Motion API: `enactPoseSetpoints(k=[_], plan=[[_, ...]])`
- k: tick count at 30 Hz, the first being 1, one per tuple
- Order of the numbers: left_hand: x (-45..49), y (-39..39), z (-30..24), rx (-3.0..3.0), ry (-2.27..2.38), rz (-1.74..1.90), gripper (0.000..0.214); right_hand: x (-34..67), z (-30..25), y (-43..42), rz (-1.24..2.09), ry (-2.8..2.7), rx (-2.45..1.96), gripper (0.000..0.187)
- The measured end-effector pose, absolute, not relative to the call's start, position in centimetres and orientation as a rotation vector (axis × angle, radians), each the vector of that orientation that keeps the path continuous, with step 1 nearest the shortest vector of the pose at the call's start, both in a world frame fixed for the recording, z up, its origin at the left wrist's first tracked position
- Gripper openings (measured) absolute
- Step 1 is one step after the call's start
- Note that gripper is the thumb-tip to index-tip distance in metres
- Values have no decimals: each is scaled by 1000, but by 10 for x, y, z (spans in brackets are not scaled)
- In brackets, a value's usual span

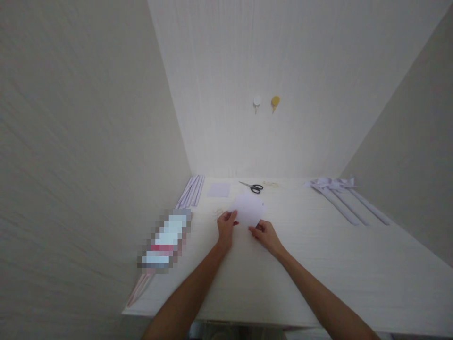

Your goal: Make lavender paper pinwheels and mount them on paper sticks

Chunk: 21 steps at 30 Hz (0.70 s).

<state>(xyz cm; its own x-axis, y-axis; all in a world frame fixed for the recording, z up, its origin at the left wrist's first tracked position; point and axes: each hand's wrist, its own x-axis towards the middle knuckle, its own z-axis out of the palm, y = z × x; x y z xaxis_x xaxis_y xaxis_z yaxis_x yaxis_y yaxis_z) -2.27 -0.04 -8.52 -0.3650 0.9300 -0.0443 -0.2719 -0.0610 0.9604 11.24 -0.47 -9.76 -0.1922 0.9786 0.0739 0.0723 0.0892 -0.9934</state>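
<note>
A thin white sheet of paper point(249, 208) is held up a little over the middle of the table. My left hand point(226, 225) pinches its left edge between thumb and fingers. At its lower right edge, my right hand point(266, 235) grips the same sheet. Just behind the paper lie black-handled scissors point(254, 188), blades pointing left. A flat square of paper point(218, 190) rests to the left of the scissors. Some small pale loops point(219, 213), too faint to name, lie beside my left hand.
Rolled paper strips point(191, 191) lie at the back left, in front of a pixelated phone-like object point(166, 241). White paper pieces with long stems point(334, 186) lie at the back right. Two wall hooks, one white point(256, 102) and one yellow point(275, 102), hang on the back wall point(226, 137).
</note>
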Motion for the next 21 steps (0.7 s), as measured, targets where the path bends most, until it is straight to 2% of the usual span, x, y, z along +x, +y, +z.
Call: enactPoseSetpoints(k=[5,12,16,21], plan=[[-22,-1,-85,844,1242,1556,23,114,-97,-2,1231,-1243,-1095,22],[-16,-9,-81,1010,1175,1294,13,120,-96,4,1133,-1050,-1098,28],[-13,-15,-75,1034,1134,1285,25,118,-95,1,1170,-1149,-1119,32],[-11,-15,-72,992,1186,1362,16,114,-91,-3,1244,-1401,-1135,31]])
